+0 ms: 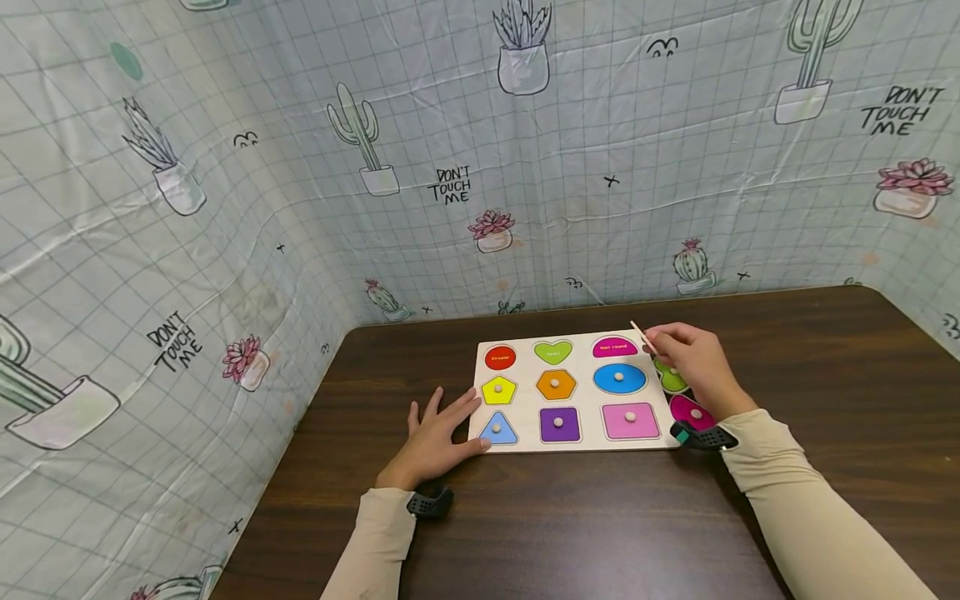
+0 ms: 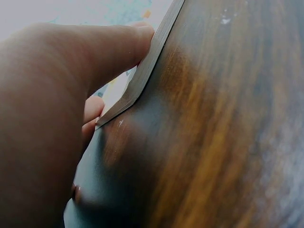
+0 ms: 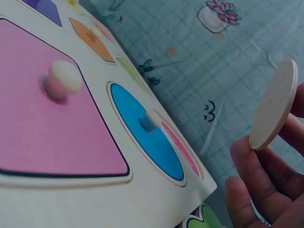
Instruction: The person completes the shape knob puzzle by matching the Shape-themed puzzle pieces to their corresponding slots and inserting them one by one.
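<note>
A white wooden knob puzzle board [image 1: 525, 408] lies on the table. My left hand [image 1: 435, 437] rests at its left edge with spread fingers, the thumb [image 2: 118, 45] on the near corner. Near the far right corner, my right hand [image 1: 693, 362] pinches a thin round wooden puzzle piece [image 3: 273, 107], tilted up off the board, its bare back showing in the right wrist view. Under that hand, a green heart piece [image 1: 670, 377] and a magenta half-round piece [image 1: 690, 412] lie beside the board, partly hidden.
Knobbed pentagon, hexagon, oval [image 1: 619, 377], triangle, square and rectangle [image 1: 630, 421] pieces sit in the board. Its far row shows a red circle [image 1: 500, 357], a green heart and a magenta half-round without knobs. Patterned cloth [image 1: 570, 167] hangs behind the dark table [image 1: 585, 525].
</note>
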